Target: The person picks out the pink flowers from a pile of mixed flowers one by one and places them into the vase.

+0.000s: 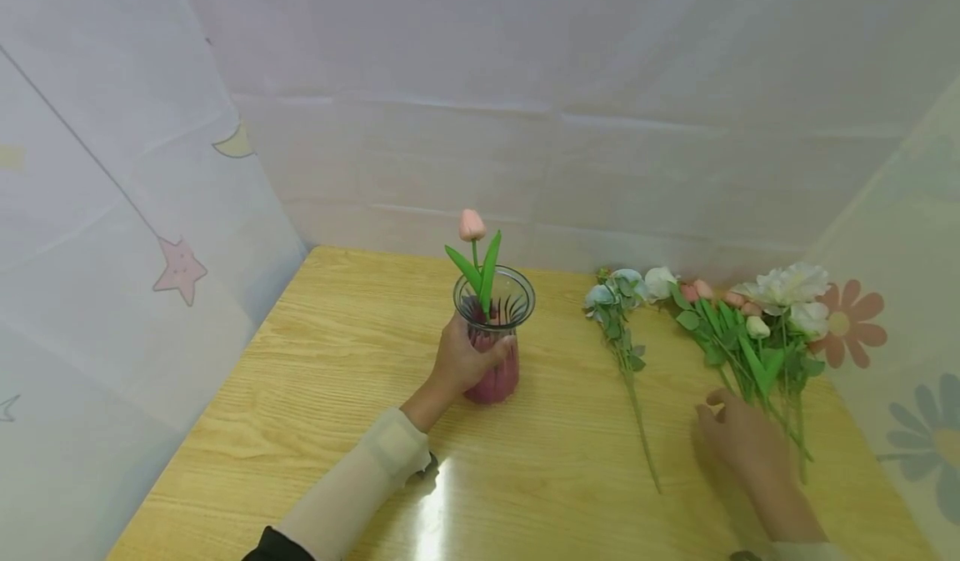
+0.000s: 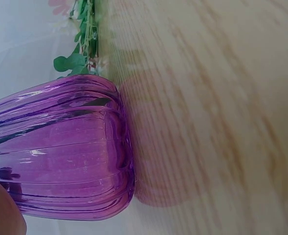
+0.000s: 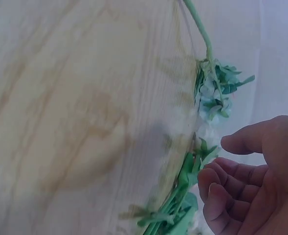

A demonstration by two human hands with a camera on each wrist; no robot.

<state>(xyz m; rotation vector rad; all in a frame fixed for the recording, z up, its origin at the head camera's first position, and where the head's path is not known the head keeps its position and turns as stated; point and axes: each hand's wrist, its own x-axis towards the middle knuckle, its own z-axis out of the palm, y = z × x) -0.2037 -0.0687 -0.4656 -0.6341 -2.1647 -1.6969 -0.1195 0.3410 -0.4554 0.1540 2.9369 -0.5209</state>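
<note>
Purple vase (image 1: 493, 353) stands upright, mouth upward.

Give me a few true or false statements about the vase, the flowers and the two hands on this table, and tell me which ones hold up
1. The left hand grips the purple vase. True.
2. The vase holds three tulips. False: only one pink tulip stands in it.
3. The right hand holds a flower up in the air. False: it is low over the wooden table, at the stems of the flower bunch, fingers loosely curled, nothing lifted.
4. A blue-flowered stem lies apart from the bunch, between it and the vase. True.
5. The vase lies on its side. False: it stands upright.
</note>
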